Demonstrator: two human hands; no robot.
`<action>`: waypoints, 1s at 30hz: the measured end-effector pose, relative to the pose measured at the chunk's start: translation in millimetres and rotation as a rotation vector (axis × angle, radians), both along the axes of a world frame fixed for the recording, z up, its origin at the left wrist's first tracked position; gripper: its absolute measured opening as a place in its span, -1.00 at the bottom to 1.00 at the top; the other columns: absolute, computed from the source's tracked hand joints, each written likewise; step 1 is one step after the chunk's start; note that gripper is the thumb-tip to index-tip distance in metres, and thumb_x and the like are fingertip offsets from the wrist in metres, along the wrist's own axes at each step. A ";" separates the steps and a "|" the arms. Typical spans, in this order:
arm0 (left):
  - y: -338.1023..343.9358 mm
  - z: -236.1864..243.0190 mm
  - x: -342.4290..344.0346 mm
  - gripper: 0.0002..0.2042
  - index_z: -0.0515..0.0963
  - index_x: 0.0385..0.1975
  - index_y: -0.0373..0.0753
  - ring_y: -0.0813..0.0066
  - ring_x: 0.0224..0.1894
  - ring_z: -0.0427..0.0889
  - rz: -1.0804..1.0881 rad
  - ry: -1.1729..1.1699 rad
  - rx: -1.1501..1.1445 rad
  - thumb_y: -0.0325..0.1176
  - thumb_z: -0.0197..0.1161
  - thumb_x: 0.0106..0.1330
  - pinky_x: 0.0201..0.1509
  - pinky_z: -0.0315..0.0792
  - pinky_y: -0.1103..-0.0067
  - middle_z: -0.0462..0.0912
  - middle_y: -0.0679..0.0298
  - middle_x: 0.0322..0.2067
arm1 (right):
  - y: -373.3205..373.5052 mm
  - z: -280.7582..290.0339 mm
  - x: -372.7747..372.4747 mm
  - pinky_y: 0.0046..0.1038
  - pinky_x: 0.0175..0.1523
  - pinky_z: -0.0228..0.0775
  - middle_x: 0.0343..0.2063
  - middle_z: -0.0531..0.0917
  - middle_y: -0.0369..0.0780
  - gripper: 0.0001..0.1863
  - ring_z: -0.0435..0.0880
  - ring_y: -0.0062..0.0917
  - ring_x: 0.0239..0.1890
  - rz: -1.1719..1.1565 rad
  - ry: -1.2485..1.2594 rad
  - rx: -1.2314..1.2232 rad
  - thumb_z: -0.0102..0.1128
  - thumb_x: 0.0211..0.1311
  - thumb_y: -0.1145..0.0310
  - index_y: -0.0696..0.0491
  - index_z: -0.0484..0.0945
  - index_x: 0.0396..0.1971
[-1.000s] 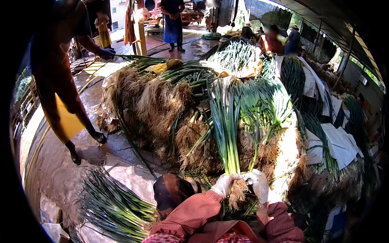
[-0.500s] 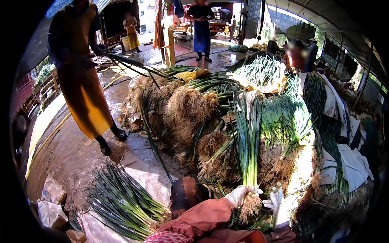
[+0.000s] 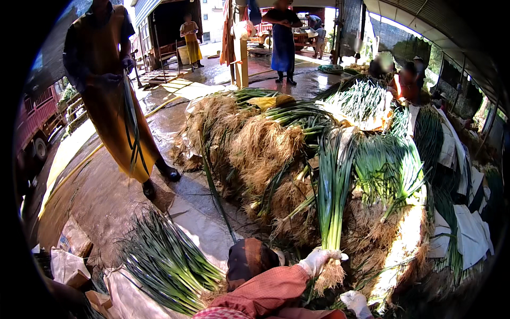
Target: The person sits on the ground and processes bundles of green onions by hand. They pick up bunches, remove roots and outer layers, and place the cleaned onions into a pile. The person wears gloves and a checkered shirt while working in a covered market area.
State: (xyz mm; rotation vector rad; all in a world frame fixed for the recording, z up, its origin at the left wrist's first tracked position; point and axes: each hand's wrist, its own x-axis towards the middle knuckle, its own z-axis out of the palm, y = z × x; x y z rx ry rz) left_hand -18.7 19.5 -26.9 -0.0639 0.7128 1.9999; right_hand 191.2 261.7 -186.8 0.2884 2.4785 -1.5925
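We see the left hand point(image 3: 317, 261), its grip closed round the root end of one green onion bunch point(image 3: 333, 218), whose leaves point far across the near side of a large onion heap point(image 3: 260, 146). The right hand point(image 3: 357, 304) lies at the near edge, partly cut off; we cannot tell its grip's state. A dark patterned cap point(image 3: 247, 260) stands just beside the left forearm. We count one onion pile point(image 3: 170, 266) near left and three aproned people: a nearer yellow-aproned person point(image 3: 109, 117), a farther yellow-aproned person point(image 3: 190, 42) and a blue-aproned person point(image 3: 282, 48). Wet floor point(image 3: 101, 212) stretches left of the heap's edge.
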 end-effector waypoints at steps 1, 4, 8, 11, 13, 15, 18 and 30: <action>2.3 -7.5 3.0 -0.84 0.50 -0.30 -0.50 0.39 -0.51 0.62 0.003 -0.056 0.011 -0.59 0.15 0.12 -0.38 0.57 0.55 0.63 0.07 -0.42 | -35.8 73.4 -21.8 -0.50 -0.29 0.40 -0.46 0.61 -0.22 -0.74 0.56 -0.54 -0.42 -0.168 -0.030 0.207 0.14 0.22 0.34 0.24 0.52 -0.22; 5.0 -8.4 15.5 -0.76 0.44 -0.17 -0.49 0.36 -0.31 0.66 -0.095 -0.085 0.075 -0.59 0.17 0.15 -0.20 0.59 0.54 0.63 0.06 -0.37 | -67.1 164.1 -83.0 -0.57 -0.05 0.38 -0.11 0.56 -0.10 -0.54 0.57 -0.53 -0.16 -0.151 0.277 -0.093 -0.05 0.36 0.26 0.24 0.28 0.13; -2.3 -2.8 18.3 -0.77 0.48 -0.21 -0.43 0.44 -0.47 0.63 -0.076 -0.096 0.080 -0.59 0.21 0.11 -0.37 0.58 0.60 0.60 0.18 -0.48 | -106.6 207.6 -108.0 -0.60 -0.10 0.37 -0.20 0.57 -0.22 -0.38 0.54 -0.61 -0.20 -0.033 0.096 -0.352 -0.35 0.41 -0.05 0.20 0.33 0.11; 1.5 -11.0 12.7 -0.75 0.48 -0.18 -0.42 0.46 -0.46 0.63 0.005 -0.014 0.029 -0.55 0.23 0.12 -0.34 0.57 0.61 0.61 0.19 -0.45 | -104.5 151.5 -93.4 -0.64 -0.22 0.34 -0.30 0.60 -0.32 -0.53 0.53 -0.66 -0.34 -0.203 0.087 -0.413 -0.20 0.41 0.04 0.13 0.53 -0.12; -10.2 31.7 10.9 -0.74 0.48 -0.16 -0.42 0.45 -0.44 0.63 -0.024 -0.030 -0.001 -0.53 0.23 0.14 -0.31 0.57 0.60 0.61 0.19 -0.42 | -111.3 158.5 -68.5 -0.61 -0.31 0.26 -0.47 0.55 -0.36 -0.56 0.43 -0.67 -0.43 -0.246 -0.208 -0.474 -0.09 0.35 0.02 0.11 0.52 -0.41; -7.8 28.6 0.1 -0.73 0.45 -0.12 -0.39 0.38 -0.37 0.66 -0.031 -0.069 0.087 -0.49 0.21 0.18 -0.27 0.58 0.53 0.62 0.17 -0.41 | -94.8 135.0 -35.4 -0.57 -0.38 0.27 -0.57 0.53 -0.36 -0.66 0.42 -0.66 -0.51 0.139 -0.468 -0.180 0.02 0.31 0.11 0.09 0.53 -0.45; -19.7 45.7 -3.6 -0.81 0.47 -0.20 -0.36 0.32 -0.33 0.66 0.043 -0.046 -0.033 -0.46 0.18 0.21 -0.23 0.57 0.48 0.61 0.17 -0.45 | -40.1 114.4 -8.0 -0.42 -0.33 0.40 -0.62 0.57 -0.24 -0.72 0.54 -0.52 -0.50 0.220 -0.505 -0.096 0.14 0.21 0.18 0.13 0.56 -0.36; 10.7 24.9 -3.7 -0.70 0.39 -0.09 -0.47 0.16 0.03 0.51 0.033 -0.032 -0.033 -0.56 0.07 0.15 -0.02 0.50 0.38 0.50 -0.01 -0.02 | -16.9 354.5 -200.7 -0.33 -0.34 0.38 -0.58 0.55 -0.17 -0.62 0.56 -0.40 -0.49 -0.303 0.113 1.227 -0.01 0.27 0.04 0.07 0.57 -0.37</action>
